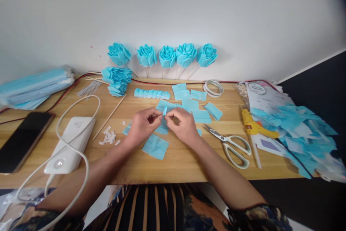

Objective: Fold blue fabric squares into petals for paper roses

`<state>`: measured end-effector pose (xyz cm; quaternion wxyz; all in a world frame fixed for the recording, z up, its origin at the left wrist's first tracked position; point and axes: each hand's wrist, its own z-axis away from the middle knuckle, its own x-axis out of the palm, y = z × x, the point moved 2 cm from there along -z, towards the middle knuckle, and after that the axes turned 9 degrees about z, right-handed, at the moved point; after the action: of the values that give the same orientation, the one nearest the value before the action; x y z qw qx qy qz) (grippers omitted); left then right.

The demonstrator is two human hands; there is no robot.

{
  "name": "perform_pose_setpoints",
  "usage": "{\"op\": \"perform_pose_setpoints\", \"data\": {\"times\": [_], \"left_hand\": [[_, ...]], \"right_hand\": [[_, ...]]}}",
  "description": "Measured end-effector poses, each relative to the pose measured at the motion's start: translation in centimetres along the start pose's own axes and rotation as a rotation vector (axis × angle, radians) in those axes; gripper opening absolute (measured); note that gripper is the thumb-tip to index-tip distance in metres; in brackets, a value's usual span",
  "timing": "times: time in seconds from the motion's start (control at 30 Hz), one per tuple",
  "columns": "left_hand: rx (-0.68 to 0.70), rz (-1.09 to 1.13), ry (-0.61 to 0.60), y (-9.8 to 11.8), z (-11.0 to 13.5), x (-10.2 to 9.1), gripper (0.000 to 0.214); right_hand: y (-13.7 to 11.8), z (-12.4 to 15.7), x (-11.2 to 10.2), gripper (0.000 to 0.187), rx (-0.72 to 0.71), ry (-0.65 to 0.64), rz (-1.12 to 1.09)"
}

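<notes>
In the head view, pinching a small folded light-blue sheet (164, 110) between the fingers of the left hand (144, 123) and the right hand (182, 123), thumbs pressed to forefingers. Holding it over the middle of the wood-grained surface (173, 171), near flat light-blue rectangular sheets (155, 146). Flanked toward the right edge by cream-handled metal scissors (222, 138) and a yellow glue gun (251, 124); toward the left edge, by a white rectangular power bank (65, 155). Backed, along the far edge, by five blue layered flowers (167, 57) on thin pale sticks (180, 72).
</notes>
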<state>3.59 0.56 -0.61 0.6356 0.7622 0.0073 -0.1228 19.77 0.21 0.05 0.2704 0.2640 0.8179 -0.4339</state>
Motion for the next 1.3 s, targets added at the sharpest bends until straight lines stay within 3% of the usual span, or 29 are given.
{"op": "perform_pose_setpoints", "data": {"times": [0.5, 1.3], "left_hand": [[0.026, -0.017, -0.005, -0.11, -0.14, -0.09, 0.016], [-0.02, 0.051, -0.024, -0.32, -0.12, -0.19, 0.018]], "right_hand": [[-0.05, 0.01, 0.04, 0.015, -0.032, 0.019, 0.001], [-0.01, -0.06, -0.06, 0.013, 0.041, -0.019, -0.063]]}}
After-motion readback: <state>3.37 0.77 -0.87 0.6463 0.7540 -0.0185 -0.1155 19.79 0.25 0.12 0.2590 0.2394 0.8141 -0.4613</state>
